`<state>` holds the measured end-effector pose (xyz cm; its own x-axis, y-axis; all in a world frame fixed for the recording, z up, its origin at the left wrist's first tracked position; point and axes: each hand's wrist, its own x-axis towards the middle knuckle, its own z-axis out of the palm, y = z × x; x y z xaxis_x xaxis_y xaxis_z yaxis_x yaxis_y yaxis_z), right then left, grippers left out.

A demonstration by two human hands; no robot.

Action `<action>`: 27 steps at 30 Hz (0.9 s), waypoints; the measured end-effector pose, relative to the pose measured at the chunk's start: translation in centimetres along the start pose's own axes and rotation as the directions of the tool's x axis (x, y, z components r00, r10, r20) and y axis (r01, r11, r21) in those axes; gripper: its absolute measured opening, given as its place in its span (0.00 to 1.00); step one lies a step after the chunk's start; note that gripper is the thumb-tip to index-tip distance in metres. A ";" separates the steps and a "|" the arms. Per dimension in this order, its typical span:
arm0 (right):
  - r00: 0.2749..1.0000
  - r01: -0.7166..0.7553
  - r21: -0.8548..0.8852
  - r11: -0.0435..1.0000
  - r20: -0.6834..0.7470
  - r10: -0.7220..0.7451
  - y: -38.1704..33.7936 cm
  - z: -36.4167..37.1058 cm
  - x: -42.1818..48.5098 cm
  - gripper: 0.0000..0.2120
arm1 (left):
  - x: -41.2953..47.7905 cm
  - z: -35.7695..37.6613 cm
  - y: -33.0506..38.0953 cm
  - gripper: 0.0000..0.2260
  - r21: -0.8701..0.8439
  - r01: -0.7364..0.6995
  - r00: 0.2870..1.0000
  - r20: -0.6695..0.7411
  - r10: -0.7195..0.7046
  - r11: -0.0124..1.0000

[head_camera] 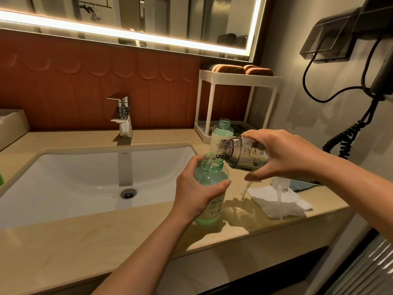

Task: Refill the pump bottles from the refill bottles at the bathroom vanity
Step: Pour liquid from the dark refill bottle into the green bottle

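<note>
Left grip (197, 188): wrapping round the shoulder and body of the green pump bottle (210, 175), thumb lying across the front, holding it firmly.
Right grip (282, 154): clasping the grey refill bottle (240, 152) round its body, fingers over the top and thumb underneath.
Green pump bottle: sitting on the worktop (85, 241) just right of the sink (95, 173), leaning slightly, its neck uncapped and open.
Grey refill bottle: lying almost level above the green one, its threaded mouth hanging just over the open neck.
Liquid (215, 157): running in a thin clear stream from the grey mouth into the green neck.
Pump head (280, 184): lying on a white paper towel (276, 203) on the worktop, under the right forearm.
Second green bottle (222, 133): standing uncapped behind the pouring (partly filled with pale green), beside the foot of the white rack (238, 81).
Blue cloth (302, 185): peeking out just behind the paper towel.
Faucet (122, 116): standing at the back of the sink.
Hair dryer (378, 39): hanging on the right wall, its coiled cord trailing down.
</note>
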<state>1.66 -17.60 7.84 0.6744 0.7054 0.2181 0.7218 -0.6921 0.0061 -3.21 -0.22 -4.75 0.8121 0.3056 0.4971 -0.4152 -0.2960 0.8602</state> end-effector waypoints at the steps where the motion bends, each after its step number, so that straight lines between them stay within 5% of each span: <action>1: 1.000 0.000 -0.001 1.000 0.001 0.000 0.0 0.0 0.0 0.38 | 0.0 0.0 0.0 0.28 0.002 -0.001 1.000 -0.001 0.001 1.000; 27: 1.000 -0.005 -0.031 0.999 -0.001 0.005 -0.2 -0.4 -0.2 0.40 | 0.0 0.0 0.0 0.31 0.000 0.007 1.000 0.005 -0.007 1.000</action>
<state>1.37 -17.68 8.20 0.6779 0.7018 0.2192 0.7132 -0.7001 0.0358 -3.24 -0.27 -4.73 0.8170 0.3029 0.4907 -0.4095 -0.2944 0.8635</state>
